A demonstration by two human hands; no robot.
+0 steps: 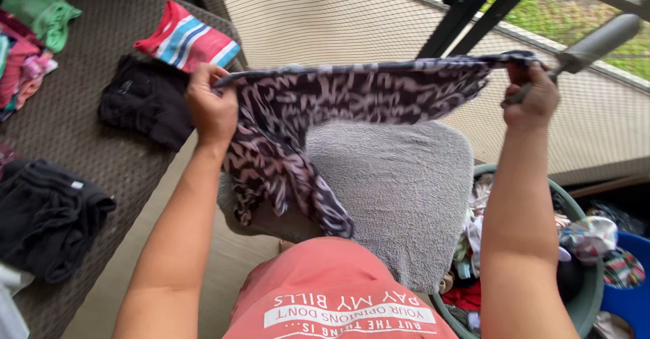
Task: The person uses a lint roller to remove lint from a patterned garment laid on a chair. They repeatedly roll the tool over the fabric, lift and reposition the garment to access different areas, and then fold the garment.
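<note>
I see soft, even daylight coming through the mesh screen (325, 21) ahead, with no glare and only faint shadows. My hands and the garment (352, 99) are fairly sharp. Straight lines bow towards the edges, and the far corners look slightly soft.

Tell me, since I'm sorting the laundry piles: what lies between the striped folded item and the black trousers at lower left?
In the head view, a dark crumpled garment lies on the woven surface between the striped folded item and the black trousers.
</note>
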